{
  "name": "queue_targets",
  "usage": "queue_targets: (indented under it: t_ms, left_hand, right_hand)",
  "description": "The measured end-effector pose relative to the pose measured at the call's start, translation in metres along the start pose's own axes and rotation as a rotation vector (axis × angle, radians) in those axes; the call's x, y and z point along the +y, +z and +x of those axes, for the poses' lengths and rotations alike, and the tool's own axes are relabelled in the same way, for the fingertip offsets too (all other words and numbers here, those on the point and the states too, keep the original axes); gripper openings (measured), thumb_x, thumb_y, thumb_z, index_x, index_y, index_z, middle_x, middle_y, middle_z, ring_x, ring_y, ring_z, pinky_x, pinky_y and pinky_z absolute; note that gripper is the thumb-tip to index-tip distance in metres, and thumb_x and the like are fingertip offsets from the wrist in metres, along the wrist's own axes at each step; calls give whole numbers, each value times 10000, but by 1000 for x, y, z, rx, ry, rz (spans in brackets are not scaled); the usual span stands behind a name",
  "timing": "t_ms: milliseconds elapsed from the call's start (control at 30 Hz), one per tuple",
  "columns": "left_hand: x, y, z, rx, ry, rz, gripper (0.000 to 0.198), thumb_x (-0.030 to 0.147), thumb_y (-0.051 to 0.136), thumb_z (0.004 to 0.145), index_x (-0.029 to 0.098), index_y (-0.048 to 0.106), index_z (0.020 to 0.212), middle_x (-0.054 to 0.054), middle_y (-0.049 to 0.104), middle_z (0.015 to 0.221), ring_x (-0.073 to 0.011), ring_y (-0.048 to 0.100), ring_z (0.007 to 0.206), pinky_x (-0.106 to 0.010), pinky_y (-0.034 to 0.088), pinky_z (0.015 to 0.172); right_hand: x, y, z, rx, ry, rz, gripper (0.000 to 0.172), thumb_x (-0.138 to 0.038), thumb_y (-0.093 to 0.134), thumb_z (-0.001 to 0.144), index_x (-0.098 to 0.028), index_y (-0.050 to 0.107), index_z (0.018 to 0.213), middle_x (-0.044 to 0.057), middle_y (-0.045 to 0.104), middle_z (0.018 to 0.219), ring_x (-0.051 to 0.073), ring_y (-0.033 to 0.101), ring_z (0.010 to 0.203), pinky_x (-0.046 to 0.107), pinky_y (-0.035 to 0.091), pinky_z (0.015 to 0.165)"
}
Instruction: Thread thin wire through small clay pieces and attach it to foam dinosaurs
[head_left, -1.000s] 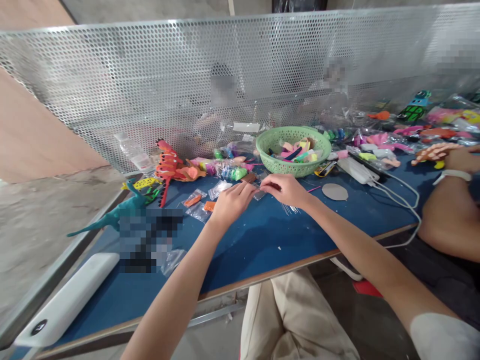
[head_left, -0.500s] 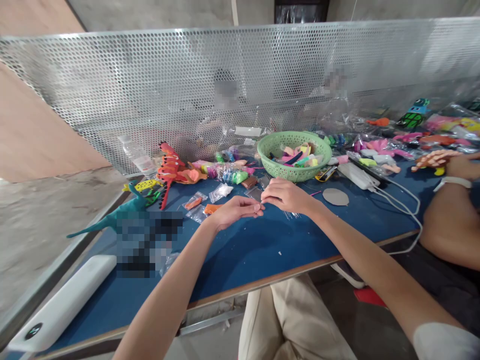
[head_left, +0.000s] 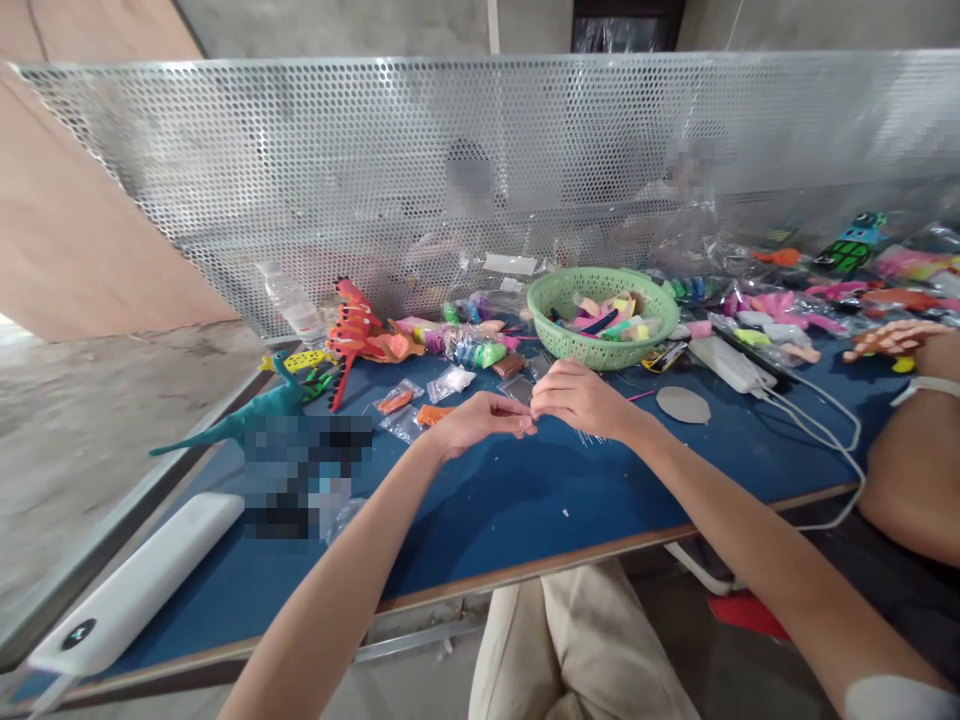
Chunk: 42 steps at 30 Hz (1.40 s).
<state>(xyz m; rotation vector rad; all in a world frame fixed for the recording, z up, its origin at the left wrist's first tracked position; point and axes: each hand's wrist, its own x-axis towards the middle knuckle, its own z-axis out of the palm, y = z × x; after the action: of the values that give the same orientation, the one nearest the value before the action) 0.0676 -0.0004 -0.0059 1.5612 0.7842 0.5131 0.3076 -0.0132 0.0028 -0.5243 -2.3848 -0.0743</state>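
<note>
My left hand (head_left: 480, 420) and my right hand (head_left: 577, 398) meet fingertip to fingertip just above the blue table (head_left: 510, 490), a little in front of the green basket (head_left: 604, 316). Both hands are closed in a pinch on something very small that I cannot make out. Small clear bags (head_left: 420, 398) with orange and white pieces lie just left of my left hand. A bundle of thin clear pins (head_left: 592, 437) lies under my right wrist. The basket holds several coloured clay strips.
Orange and teal clay dinosaurs (head_left: 330, 360) stand at the left. A white power bank (head_left: 135, 585) lies near the front left edge. A grey disc (head_left: 682, 405), a white charger with cable (head_left: 739, 365), and another person's arm (head_left: 911, 450) are on the right. A perforated metal screen (head_left: 480, 170) closes the back.
My hands drew back from the clear bags near the basket and came together closer to me, pinching fingertips. The view shifted slightly.
</note>
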Motion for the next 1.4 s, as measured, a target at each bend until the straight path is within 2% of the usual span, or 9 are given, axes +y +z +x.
queue_targets:
  t_ms: [200,300,500,767,933,1067,1200,1267,1400]
  left_hand:
    - [-4,3,3,46,77,125,293,396,793,791,152,766,951,-100,785,932,-188,717,842,-326,552,814]
    - [-5,6,3,112,131,168,276,387,767,809,148,738,943,-103,785,933,-204,729,856,-340,564,806]
    - [-2,11,1,188,204,282,167,304,714,847,154,685,915,-81,772,877,-177,719,791,-300,561,742]
    - [3,19,-3,388,374,618,103,301,600,933,205,636,925,-18,735,822,-167,713,713,-252,504,641]
    - [6,23,-7,480,507,943,76,207,553,939,217,628,934,-21,721,833,-152,657,674,-253,451,638]
    - [2,22,-7,554,595,1210,139,178,488,961,214,623,956,-38,704,867,-162,642,708,-260,387,593]
    - [2,20,-5,593,659,1449,172,138,461,962,202,613,914,-50,683,836,-177,620,734,-288,350,585]
    - [2,19,-4,591,679,1526,186,115,454,956,195,605,882,-58,671,821,-181,607,735,-298,352,594]
    - [1,17,1,579,704,1552,212,104,438,965,189,606,867,-67,657,809,-180,603,748,-290,373,620]
  right_hand:
    - [0,5,1,-56,-3,-79,195,-273,525,1025,-234,716,1022,26,747,996,214,547,914,370,416,848]
    - [1,8,1,-60,26,-128,211,-287,523,1023,-234,726,1000,39,745,967,219,539,887,375,404,814]
    - [4,10,-2,-33,58,-131,211,-291,526,1021,-232,724,976,41,737,977,220,527,886,377,398,820]
    - [2,11,-2,56,110,-133,224,-263,506,1026,-228,715,954,52,734,972,215,549,870,388,392,844]
    - [-1,11,0,122,155,-108,209,-265,526,1016,-227,717,942,57,737,958,225,571,880,401,405,858]
    - [-3,15,3,207,246,33,179,-291,572,996,-219,721,928,63,732,934,223,597,882,390,438,862]
    - [-2,21,6,250,398,250,190,-331,631,958,-203,729,859,53,725,885,188,609,787,326,458,716]
    - [-2,24,6,259,490,319,191,-336,653,937,-198,738,838,42,722,854,168,585,711,310,438,657]
    - [-1,31,6,267,612,395,166,-316,680,907,-188,744,822,21,719,803,152,558,661,299,420,637]
